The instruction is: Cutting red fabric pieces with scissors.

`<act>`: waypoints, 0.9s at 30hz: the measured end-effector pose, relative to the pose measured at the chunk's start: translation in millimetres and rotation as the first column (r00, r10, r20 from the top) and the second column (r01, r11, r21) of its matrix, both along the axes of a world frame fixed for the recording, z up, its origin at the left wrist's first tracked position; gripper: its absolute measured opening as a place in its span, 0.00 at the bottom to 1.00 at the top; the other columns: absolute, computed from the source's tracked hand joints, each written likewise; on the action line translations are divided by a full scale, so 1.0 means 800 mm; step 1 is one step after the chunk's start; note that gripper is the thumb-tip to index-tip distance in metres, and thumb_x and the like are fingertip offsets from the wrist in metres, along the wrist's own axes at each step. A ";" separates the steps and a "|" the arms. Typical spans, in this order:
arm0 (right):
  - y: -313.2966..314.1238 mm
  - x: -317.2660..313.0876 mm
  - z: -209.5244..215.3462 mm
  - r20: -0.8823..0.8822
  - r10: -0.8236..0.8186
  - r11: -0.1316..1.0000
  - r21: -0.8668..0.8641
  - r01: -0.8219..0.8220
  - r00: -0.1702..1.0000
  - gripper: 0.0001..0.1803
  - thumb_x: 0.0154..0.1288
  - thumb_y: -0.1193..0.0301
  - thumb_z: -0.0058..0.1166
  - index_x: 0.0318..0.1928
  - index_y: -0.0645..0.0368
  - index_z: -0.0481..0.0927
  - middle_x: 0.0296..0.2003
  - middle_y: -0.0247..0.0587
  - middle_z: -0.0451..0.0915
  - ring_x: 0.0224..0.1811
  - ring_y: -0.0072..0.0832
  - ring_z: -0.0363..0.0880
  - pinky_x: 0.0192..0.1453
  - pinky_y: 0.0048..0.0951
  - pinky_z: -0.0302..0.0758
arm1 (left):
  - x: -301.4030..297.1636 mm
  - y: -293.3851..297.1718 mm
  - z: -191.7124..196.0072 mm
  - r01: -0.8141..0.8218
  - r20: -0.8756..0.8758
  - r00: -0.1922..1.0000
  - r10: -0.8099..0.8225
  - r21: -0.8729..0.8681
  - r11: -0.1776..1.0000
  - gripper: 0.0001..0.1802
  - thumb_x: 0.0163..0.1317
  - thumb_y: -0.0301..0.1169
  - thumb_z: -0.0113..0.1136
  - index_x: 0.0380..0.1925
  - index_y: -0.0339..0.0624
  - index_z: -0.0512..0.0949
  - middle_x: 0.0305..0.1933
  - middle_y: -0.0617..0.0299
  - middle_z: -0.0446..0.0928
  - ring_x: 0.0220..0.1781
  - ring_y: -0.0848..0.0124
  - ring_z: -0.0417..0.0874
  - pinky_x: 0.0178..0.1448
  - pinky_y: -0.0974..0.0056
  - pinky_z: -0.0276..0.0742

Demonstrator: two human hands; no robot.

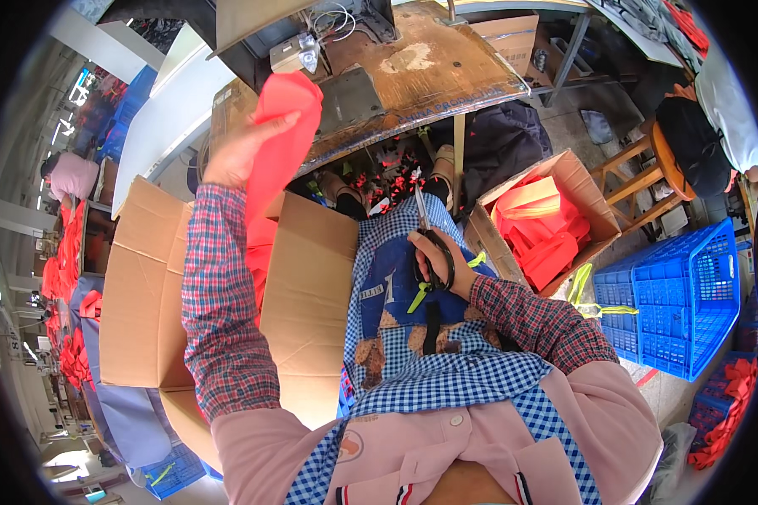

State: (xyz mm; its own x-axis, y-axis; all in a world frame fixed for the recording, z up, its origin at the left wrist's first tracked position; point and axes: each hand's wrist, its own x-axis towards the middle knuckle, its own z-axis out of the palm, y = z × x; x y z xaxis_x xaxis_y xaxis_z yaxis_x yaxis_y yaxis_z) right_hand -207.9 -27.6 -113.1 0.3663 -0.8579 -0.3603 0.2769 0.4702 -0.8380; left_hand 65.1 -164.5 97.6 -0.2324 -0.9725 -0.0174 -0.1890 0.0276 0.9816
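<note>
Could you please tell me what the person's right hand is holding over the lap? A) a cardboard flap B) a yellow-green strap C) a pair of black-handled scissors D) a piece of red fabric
C: the right hand has its fingers through the loops of the black-handled metal scissors, blades pointing away over the blue checked apron, while the left hand lifts the red fabric piece.

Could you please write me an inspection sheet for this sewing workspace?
Surface: worn wooden table, scuffed pale patch.
Job's things: red fabric piece raised; scissors over the lap.
Clutter: open cardboard box at left; smaller box of red pieces at right; blue crate.
Grips: left hand holds the fabric; right hand holds the scissors.
Cables: white wires on the machine.
Surroundings: wooden stool; another person far left.
</note>
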 end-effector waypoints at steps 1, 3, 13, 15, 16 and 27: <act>-0.001 0.003 0.009 -0.045 -0.053 0.995 -0.082 0.050 0.998 0.18 0.68 0.57 0.56 0.46 0.59 0.72 0.20 0.30 0.70 0.16 0.18 0.68 0.18 0.22 0.66 | -0.005 0.010 -0.003 0.005 0.006 1.000 -0.005 0.066 0.998 0.22 0.59 0.35 0.68 0.52 0.38 0.78 0.48 0.64 0.81 0.47 0.75 0.81 0.54 0.69 0.76; -0.012 0.016 0.031 0.105 -0.128 0.974 -0.176 0.145 0.986 0.19 0.66 0.61 0.59 0.48 0.59 0.71 0.23 0.30 0.72 0.20 0.17 0.70 0.22 0.21 0.68 | -0.022 0.037 -0.015 0.033 -0.067 0.998 -0.021 0.196 0.980 0.20 0.60 0.36 0.68 0.50 0.38 0.79 0.44 0.65 0.82 0.41 0.77 0.83 0.47 0.70 0.78; -0.035 0.015 0.125 0.220 -0.177 0.846 -0.464 0.263 0.959 0.22 0.63 0.78 0.57 0.57 0.58 0.69 0.41 0.34 0.78 0.42 0.18 0.76 0.47 0.22 0.74 | -0.078 0.112 -0.035 0.186 0.224 0.943 -0.246 0.258 0.948 0.19 0.61 0.38 0.66 0.47 0.37 0.80 0.39 0.65 0.83 0.35 0.79 0.82 0.41 0.71 0.78; -0.031 0.013 0.128 0.232 -0.164 0.860 -0.443 0.254 0.959 0.22 0.63 0.78 0.57 0.57 0.58 0.69 0.40 0.34 0.78 0.41 0.18 0.76 0.47 0.21 0.73 | -0.079 0.114 -0.036 0.181 0.149 0.963 -0.224 0.255 0.950 0.19 0.61 0.38 0.67 0.46 0.38 0.80 0.39 0.65 0.83 0.36 0.79 0.82 0.41 0.71 0.77; -0.029 0.011 0.128 0.237 -0.161 0.875 -0.414 0.250 0.958 0.22 0.63 0.79 0.56 0.57 0.57 0.69 0.40 0.34 0.77 0.41 0.17 0.75 0.46 0.21 0.73 | -0.080 0.115 -0.037 0.194 0.159 0.958 -0.238 0.252 0.948 0.19 0.61 0.38 0.67 0.46 0.38 0.80 0.39 0.65 0.83 0.36 0.79 0.82 0.41 0.71 0.77; -0.022 -0.001 0.137 0.285 -0.146 0.875 -0.411 0.258 0.947 0.22 0.60 0.80 0.56 0.55 0.57 0.70 0.36 0.30 0.76 0.38 0.16 0.74 0.43 0.19 0.72 | -0.085 0.117 -0.044 0.206 -0.002 0.976 -0.216 0.318 0.926 0.23 0.60 0.36 0.68 0.52 0.37 0.76 0.43 0.64 0.82 0.41 0.78 0.82 0.46 0.70 0.78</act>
State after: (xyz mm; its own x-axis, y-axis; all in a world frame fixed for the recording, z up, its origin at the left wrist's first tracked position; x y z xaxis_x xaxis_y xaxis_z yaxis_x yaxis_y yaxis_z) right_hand -208.7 -45.1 -3.7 0.1939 -0.9703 0.1444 0.5422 -0.0166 -0.8401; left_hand -2.9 -70.7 62.3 -0.4257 -0.8444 -0.3252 -0.2444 -0.2387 0.9398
